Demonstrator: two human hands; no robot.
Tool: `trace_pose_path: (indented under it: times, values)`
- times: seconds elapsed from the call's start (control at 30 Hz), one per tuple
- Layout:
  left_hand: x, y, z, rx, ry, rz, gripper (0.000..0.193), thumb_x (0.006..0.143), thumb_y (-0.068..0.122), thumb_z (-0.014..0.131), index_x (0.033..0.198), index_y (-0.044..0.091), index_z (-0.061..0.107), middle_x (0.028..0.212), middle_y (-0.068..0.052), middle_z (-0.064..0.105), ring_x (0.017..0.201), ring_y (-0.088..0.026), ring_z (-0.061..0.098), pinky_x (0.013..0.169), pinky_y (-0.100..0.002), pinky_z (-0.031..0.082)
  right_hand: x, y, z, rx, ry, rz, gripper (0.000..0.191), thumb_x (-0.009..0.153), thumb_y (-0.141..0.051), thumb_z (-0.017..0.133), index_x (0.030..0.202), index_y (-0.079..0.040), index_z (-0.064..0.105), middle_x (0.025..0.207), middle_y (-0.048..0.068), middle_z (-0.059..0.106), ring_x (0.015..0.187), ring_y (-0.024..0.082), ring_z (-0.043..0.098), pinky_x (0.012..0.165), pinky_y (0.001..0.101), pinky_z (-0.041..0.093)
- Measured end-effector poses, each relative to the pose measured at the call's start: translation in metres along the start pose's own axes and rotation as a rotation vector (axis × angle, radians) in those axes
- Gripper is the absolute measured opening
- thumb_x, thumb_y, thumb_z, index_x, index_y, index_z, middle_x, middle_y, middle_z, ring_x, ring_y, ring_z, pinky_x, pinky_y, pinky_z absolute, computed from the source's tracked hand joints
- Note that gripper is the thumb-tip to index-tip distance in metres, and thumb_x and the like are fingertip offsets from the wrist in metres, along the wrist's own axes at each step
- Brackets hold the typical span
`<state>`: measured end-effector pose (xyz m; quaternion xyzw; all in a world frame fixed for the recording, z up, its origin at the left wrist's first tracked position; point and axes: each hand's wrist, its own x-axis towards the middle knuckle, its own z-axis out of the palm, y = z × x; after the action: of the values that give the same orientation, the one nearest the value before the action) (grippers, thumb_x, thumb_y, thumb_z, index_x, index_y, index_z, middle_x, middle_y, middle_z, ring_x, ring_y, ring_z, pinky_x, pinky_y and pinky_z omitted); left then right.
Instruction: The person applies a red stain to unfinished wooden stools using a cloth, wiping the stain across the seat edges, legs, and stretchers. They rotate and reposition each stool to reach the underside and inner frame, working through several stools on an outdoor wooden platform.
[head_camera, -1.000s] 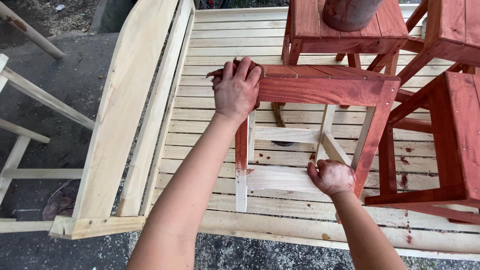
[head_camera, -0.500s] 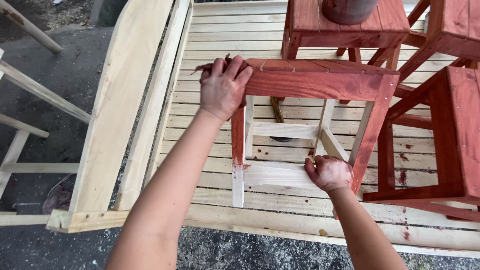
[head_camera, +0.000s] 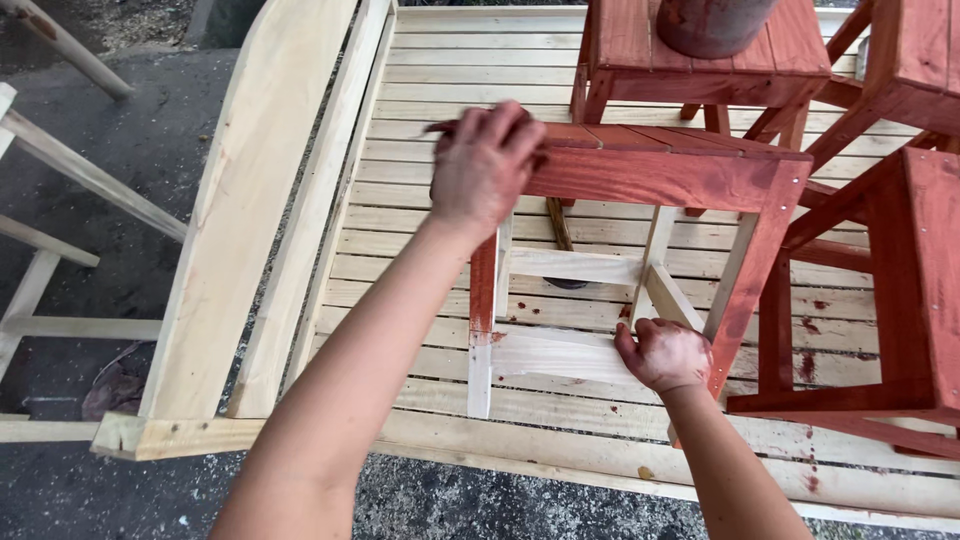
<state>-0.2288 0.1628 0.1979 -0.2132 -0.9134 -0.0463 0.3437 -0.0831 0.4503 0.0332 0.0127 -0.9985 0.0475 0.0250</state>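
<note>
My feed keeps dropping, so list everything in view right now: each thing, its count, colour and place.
Half-stained wooden stool: one, red-brown top, pale lower rails, centre, on the platform.
Fully stained red-brown wooden stools: three, top and right; only parts show.
Rusty round metal can: one, on the far stool.
Pale slatted wood platform: one, under the stools.
Bare pale wooden frames: left, on dark ground.
Left hand: stained, gripping the stool's top corner.
Right hand: stained, at the pale lower rail.
</note>
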Motion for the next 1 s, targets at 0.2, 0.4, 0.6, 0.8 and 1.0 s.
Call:
trace_pose_path:
  times: [0.2,0.4,0.6,0.8,1.0]
  values:
    - [0.002,0.009,-0.006,0.172,-0.075,-0.010,0.031,0.088,0.035,0.072,0.113,0.027,0.056,0.127,-0.004,0.052,0.117,-0.032,0.053,0.068,-0.048,0.062,0.000,0.000,0.003,-0.017,-0.010,0.010,0.048,0.094,-0.053,0.051,0.071,-0.017,0.072,0.078,0.007,0.073,0.078,0.029,0.072,0.069,0.0485,0.058]
    - [0.014,-0.009,-0.022,-0.057,-0.337,-0.447,0.036,0.093,0.035,0.071,0.119,0.018,0.053,0.125,-0.007,0.050,0.114,-0.033,0.055,0.081,-0.045,0.061,0.003,0.000,0.000,-0.007,-0.023,0.002,0.048,0.095,-0.052,0.051,0.070,-0.017,0.072,0.079,0.006,0.074,0.078,0.029,0.073,0.070,0.0483,0.058]
    - [0.024,-0.005,-0.024,-0.045,-0.363,-0.242,0.033,0.086,0.035,0.077,0.108,0.021,0.056,0.119,-0.003,0.052,0.114,-0.031,0.055,0.086,-0.044,0.060,0.001,0.000,0.002,-0.010,-0.010,0.023,0.047,0.095,-0.052,0.050,0.071,-0.017,0.072,0.079,0.005,0.074,0.077,0.028,0.073,0.069,0.0476,0.059]
    - [0.006,-0.017,0.003,-0.395,-0.099,-0.618,0.033,0.089,0.030,0.077,0.108,0.018,0.052,0.123,-0.005,0.052,0.109,-0.030,0.061,0.089,-0.046,0.059,0.001,0.001,0.004,-0.019,0.013,0.007,0.047,0.094,-0.052,0.052,0.070,-0.017,0.072,0.075,0.008,0.073,0.073,0.029,0.072,0.066,0.0486,0.058]
    - [0.005,-0.026,0.013,-0.563,0.006,-0.822,0.039,0.090,0.027,0.078,0.111,0.016,0.047,0.120,-0.010,0.052,0.107,-0.033,0.064,0.089,-0.047,0.056,0.001,0.000,0.003,-0.017,0.037,0.015,0.046,0.093,-0.051,0.053,0.069,-0.018,0.072,0.073,0.008,0.072,0.071,0.029,0.072,0.066,0.0485,0.058]
